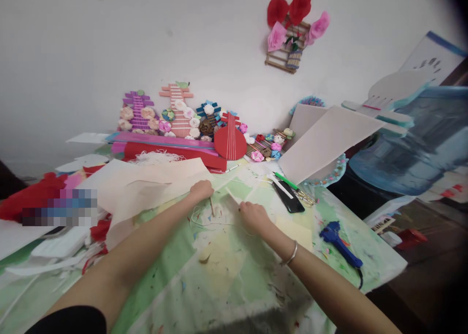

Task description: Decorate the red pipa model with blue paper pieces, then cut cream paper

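The strip (231, 197) – a narrow, pale piece – lies near the middle of the surface (234, 285), running up and left from the right hand (253, 216). The right hand is curled down, fingertips pinched on the strip's near end. Just to its left is the stick (211, 206), thin and brown, pointing down out of the left hand (202, 190). That hand is closed in a loose fist around the stick's upper end. Stick and strip are near each other but appear apart; no join between them is visible.

Loose white thread (199, 221) curls on the surface below both hands, attached to nothing that can be seen.

Judged state of the work: early in this piece – parts are in hand, unassembled. The blue glue gun (338, 241) lies untouched to the right, well apart from the hands. A black phone (290, 200) and a green pen (287, 180) lie beyond the right hand. A large cream sheet (153, 183) lies under the left forearm.

Finished items stand along the wall: a red lute (229, 139) and flower-trimmed models (175, 112) beside it.
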`<move>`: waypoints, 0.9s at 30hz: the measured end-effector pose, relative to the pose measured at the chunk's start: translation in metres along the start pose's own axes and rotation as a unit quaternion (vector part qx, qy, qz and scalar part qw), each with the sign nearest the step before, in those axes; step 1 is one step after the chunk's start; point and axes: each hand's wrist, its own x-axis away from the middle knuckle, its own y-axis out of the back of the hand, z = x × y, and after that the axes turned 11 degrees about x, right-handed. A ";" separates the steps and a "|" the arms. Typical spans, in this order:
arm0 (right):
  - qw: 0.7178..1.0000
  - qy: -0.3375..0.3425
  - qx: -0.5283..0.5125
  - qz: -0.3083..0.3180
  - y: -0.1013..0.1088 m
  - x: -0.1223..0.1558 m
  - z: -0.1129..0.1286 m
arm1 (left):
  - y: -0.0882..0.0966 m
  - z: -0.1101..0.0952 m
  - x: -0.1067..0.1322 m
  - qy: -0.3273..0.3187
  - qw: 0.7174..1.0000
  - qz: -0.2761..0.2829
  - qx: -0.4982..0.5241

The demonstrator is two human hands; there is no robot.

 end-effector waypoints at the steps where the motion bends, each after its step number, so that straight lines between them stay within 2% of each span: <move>1: 1.000 0.011 -0.006 0.000 0.003 0.003 0.006 | 0.003 0.002 -0.002 0.012 1.000 0.003 0.014; 3: 1.000 0.006 -0.012 -0.002 0.007 0.006 0.007 | 0.013 0.006 -0.002 0.037 0.999 0.002 0.032; 5: 0.999 -0.033 -0.012 -0.002 0.009 0.005 -0.007 | 0.026 0.009 0.002 0.036 0.997 -0.006 0.071; 8: 0.996 -0.092 -0.007 0.002 0.010 -0.001 -0.033 | 0.048 0.009 0.017 0.009 0.986 -0.021 0.164; 10: 0.996 -0.083 -0.010 0.002 0.011 -0.004 -0.029 | 0.062 0.005 0.029 -0.027 0.968 -0.034 0.246; 12: 0.999 -0.041 -0.021 -0.004 0.015 -0.004 -0.001 | 0.076 -0.001 0.042 -0.065 0.940 -0.049 0.331; 16: 0.995 0.078 -0.056 -0.028 0.032 0.007 0.086 | 0.106 -0.012 0.063 -0.110 0.876 -0.089 0.462; 17: 0.993 0.095 -0.063 -0.028 0.037 0.010 0.100 | 0.114 -0.014 0.069 -0.116 0.851 -0.100 0.502; 18: 0.992 0.100 -0.068 -0.026 0.042 0.013 0.106 | 0.122 -0.014 0.075 -0.120 0.806 -0.109 0.569; 20: 0.994 0.073 -0.072 -0.022 0.048 0.019 0.097 | 0.137 -0.010 0.088 -0.127 0.730 -0.110 0.663; 21: 0.996 0.044 -0.071 -0.019 0.048 0.022 0.082 | 0.145 -0.007 0.095 -0.134 0.704 -0.110 0.688; 25: 0.994 -0.101 -0.049 0.014 0.033 0.042 0.010 | 0.166 0.008 0.127 -0.154 0.684 -0.132 0.700; 27: 0.991 -0.119 -0.047 0.033 0.025 0.054 0.001 | 0.171 0.011 0.140 -0.162 0.673 -0.146 0.707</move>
